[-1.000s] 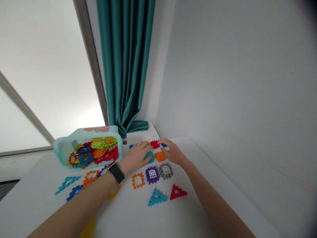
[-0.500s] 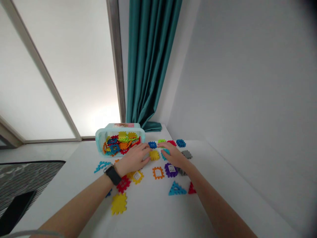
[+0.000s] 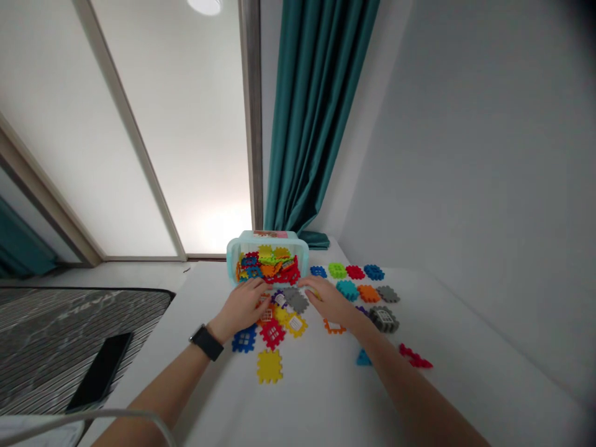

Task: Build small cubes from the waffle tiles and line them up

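My left hand, with a dark watch on the wrist, has its fingers apart at the left side of a loose pile of toothed plastic tiles. An orange window tile lies by its thumb. The pile also has a grey tile, a purple tile, a red window tile and a yellow window tile. My right hand reaches in from the right, thumb and fingers apart, over a mostly covered yellow tile. No tile is visibly gripped in either hand.
Behind the pile, a pale-blue basket on its side holds many tiles. At right lie rows of tiles, including a green tile and a dark grey tile. A yellow square tile lies nearer me. A cable crosses at lower left.
The view has turned left, so the scene sits further right. My right hand has moved left, off the rows, uncovering an orange tile there. My left hand has drawn back to the pile's left side.
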The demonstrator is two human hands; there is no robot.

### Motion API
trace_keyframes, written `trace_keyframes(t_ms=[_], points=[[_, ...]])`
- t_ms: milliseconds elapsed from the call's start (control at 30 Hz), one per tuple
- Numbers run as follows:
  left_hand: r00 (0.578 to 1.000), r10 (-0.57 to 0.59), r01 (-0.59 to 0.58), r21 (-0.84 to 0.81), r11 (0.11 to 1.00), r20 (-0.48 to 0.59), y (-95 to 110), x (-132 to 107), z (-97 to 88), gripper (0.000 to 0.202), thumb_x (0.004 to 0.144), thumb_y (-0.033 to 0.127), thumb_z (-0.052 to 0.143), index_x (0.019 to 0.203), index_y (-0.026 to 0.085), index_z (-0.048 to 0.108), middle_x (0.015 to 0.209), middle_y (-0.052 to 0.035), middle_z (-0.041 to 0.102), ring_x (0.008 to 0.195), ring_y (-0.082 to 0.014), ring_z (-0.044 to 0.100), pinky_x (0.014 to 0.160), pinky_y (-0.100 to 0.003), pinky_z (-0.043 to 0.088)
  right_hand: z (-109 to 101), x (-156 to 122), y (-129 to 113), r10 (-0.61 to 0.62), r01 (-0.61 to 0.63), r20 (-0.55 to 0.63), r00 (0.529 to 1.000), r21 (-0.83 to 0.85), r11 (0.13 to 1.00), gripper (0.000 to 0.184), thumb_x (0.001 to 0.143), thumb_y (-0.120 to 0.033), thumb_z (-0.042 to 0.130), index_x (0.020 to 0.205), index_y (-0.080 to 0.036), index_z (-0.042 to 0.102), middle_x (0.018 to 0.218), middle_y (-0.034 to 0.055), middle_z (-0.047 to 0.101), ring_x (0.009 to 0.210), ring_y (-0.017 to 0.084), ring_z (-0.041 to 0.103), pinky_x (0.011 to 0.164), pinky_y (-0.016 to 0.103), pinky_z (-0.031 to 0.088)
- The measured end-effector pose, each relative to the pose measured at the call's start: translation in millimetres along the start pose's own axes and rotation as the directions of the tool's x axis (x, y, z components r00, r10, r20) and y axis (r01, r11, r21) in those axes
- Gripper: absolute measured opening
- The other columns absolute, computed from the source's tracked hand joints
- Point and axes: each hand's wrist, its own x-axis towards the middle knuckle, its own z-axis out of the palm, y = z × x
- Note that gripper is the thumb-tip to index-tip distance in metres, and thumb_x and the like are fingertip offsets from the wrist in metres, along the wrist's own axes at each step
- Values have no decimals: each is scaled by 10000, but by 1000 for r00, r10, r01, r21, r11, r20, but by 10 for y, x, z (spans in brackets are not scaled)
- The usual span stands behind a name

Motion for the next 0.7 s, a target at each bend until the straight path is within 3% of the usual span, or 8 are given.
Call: trace_keyframes(t_ms=[233,433,567,700], points=[[994,-76,70,-79,994,-76,-138,-296,68,232,979,306,470,1080,219,660,1102,-85,688,1037,-244,647,908,-386,532,280,-105,-193,40,-40,-13,999,20,999,282,888,-83,526,1076,-229,678,1132,70,718,1088,244,644,976,422,501],[995,-73,64,-127,990,-71,-198,-447,77,238,978,285,462,1064,204,669,1097,-94,697,1023,-236,649,916,-397,538,617,-107,-292,82,-84,-33,996,-76,994,304,825,-47,574,1059,-209,679,1160,88,692,1132,265,601,1013,456,472],[995,-61,48,-145,988,-84,-266,-525,61,225,962,274,481,1079,207,661,1097,-93,698,1038,-245,647,916,-409,538,780,-163,-320,75,-83,-81,994,-106,991,356,834,-45,557,1130,-211,663,1251,102,655,1221,277,548,1057,487,442],[993,-83,68,-159,985,-89,-363,-552,66,225,960,262,478,1079,199,659,1097,-98,696,1051,-252,645,931,-421,529,815,-279,-343,48,-58,-114,992,-84,995,408,881,-92,533,1261,-223,609,1366,110,594,1308,274,494,1098,510,412]])
